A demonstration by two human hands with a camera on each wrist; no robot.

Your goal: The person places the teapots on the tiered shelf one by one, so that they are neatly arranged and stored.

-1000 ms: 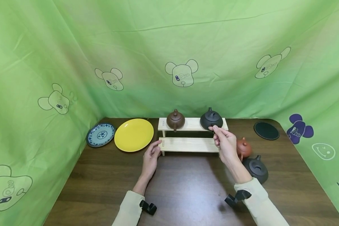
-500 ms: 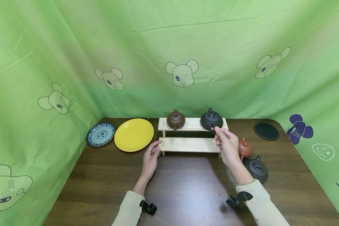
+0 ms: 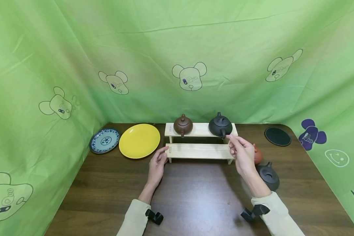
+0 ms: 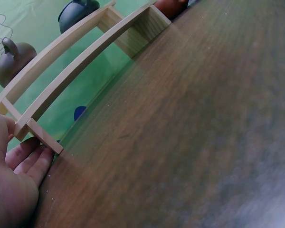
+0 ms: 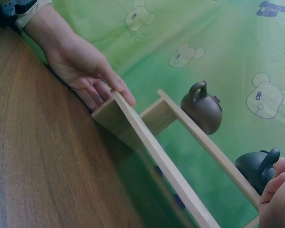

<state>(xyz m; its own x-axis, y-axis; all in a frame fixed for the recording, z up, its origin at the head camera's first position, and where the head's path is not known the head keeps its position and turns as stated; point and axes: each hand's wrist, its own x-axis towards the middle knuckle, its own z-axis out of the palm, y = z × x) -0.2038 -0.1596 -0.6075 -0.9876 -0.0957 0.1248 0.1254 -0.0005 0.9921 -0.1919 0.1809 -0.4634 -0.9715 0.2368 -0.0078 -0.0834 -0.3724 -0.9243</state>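
My left hand (image 3: 156, 167) holds the left end of a two-tier wooden stand (image 3: 200, 150), one digit on the shelf's top edge and the other fingers against the leg. On the upper tier stand a brown teapot (image 3: 183, 125) and a black teapot (image 3: 220, 124), their handles towards me. My right hand (image 3: 244, 153) is just right of the black teapot's handle, loosely curled and apart from it in the head view. In the right wrist view its fingertips (image 5: 283, 166) overlap that handle. A reddish clay teapot (image 3: 258, 155), partly hidden, and a dark grey teapot (image 3: 269, 176) stand right of the stand.
To the left lie a yellow plate (image 3: 139, 141) and a blue patterned plate (image 3: 105, 141). At the back right is a dark oval mat (image 3: 278, 136). Green printed cloth (image 3: 191, 101) borders the wooden table (image 3: 194, 196) on the back and sides.
My right hand has slid off the black teapot's handle, moving right and slightly towards me. The teapots and the stand keep their places; my left hand stays at the stand's end.
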